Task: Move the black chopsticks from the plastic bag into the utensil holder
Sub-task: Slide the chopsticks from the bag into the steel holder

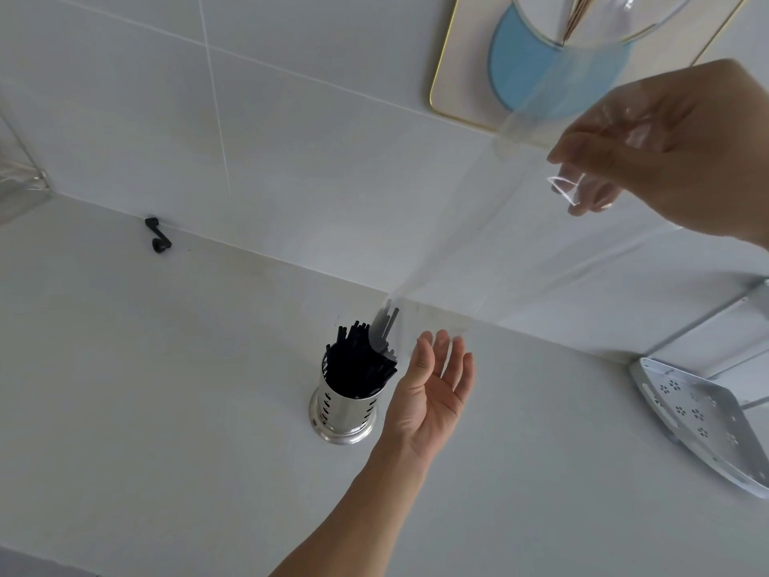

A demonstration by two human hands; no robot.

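- Black chopsticks (pixel 360 362) stand nearly upright in a perforated steel utensil holder (pixel 342 414) on the white worktop (pixel 166 389), tips fanning toward 12 o'clock.
- A clear plastic bag (pixel 478 243) stretches diagonally, its long axis running from the holder's mouth up toward 2 o'clock.
- The right hand (pixel 666 160) pinches the bag's upper end; the chopsticks lie far below that grip, at 7 o'clock from it.
- The left hand (pixel 432 393) is spread, palm up, just beside the holder at 3 o'clock.
- No readable writing appears.
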